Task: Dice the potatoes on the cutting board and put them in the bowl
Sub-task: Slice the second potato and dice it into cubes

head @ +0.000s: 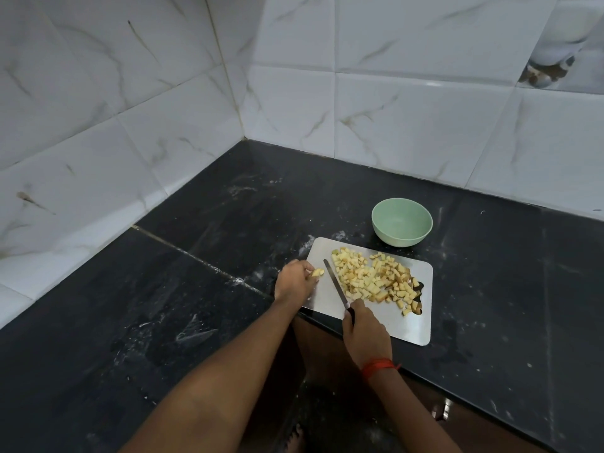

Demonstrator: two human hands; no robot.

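A steel cutting board (408, 325) lies on the black counter, overhanging its front edge. A heap of diced potato (372, 276) covers the board's middle and right. My left hand (295, 279) rests at the board's left edge, fingers closed on a small potato piece (317, 273). My right hand (364, 328) grips a knife (336, 286) by its dark handle; the blade lies flat-ish along the left side of the heap, tip pointing away. A pale green bowl (402, 223) stands just behind the board and looks empty.
The black stone counter (196, 305) runs into a corner of white marbled wall tiles (392, 109). White specks and smears dot the counter. The counter's front edge runs diagonally under the board; a foot shows on the floor below.
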